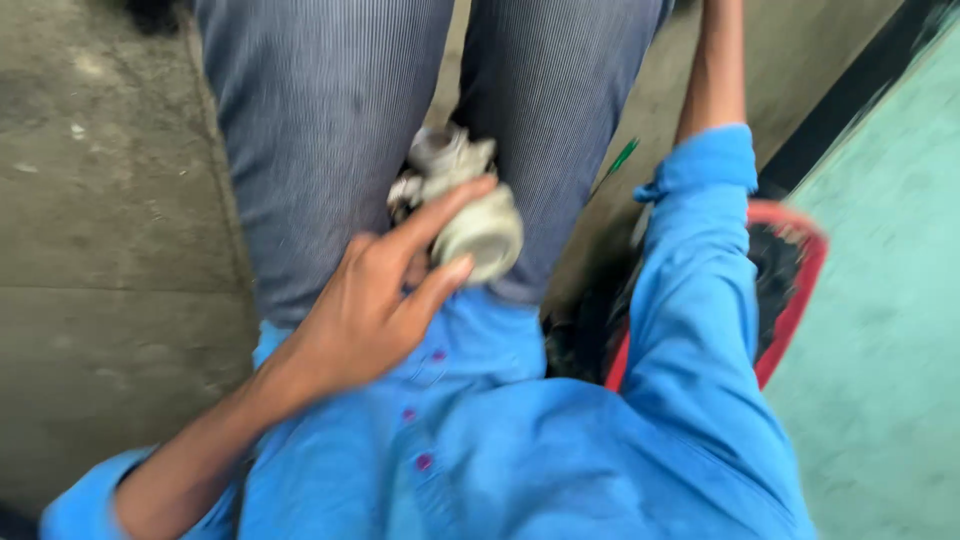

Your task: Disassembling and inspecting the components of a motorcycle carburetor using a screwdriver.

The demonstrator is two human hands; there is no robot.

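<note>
The whole view is smeared by motion, so fine detail is lost, and the right hand is cut off by the top edge: only the bare right forearm (712, 70) and its rolled bright blue sleeve (690, 300) show, so whether that hand is open or shut cannot be told. The left hand (375, 310) is in plain view, closed in a loose grip on a lumpy, dirty grey-white metal part with a round body and a small cap at its top (470, 200); the index finger lies across the part's upper side and the thumb presses under its lower side, while the far side of the part is hidden against the grey ribbed trousers (320, 120). The part sits between the two thighs, just beyond the left hand's fingertips and well below and to the left of the right forearm. Left of the left hand lies open grey concrete floor (100, 250). To the right of the blue sleeve, a red-rimmed black object (795, 290) is partly covered by the arm, its shape unclear, and beyond it runs a pale green surface (890, 350) bordered by a dark strip.
</note>
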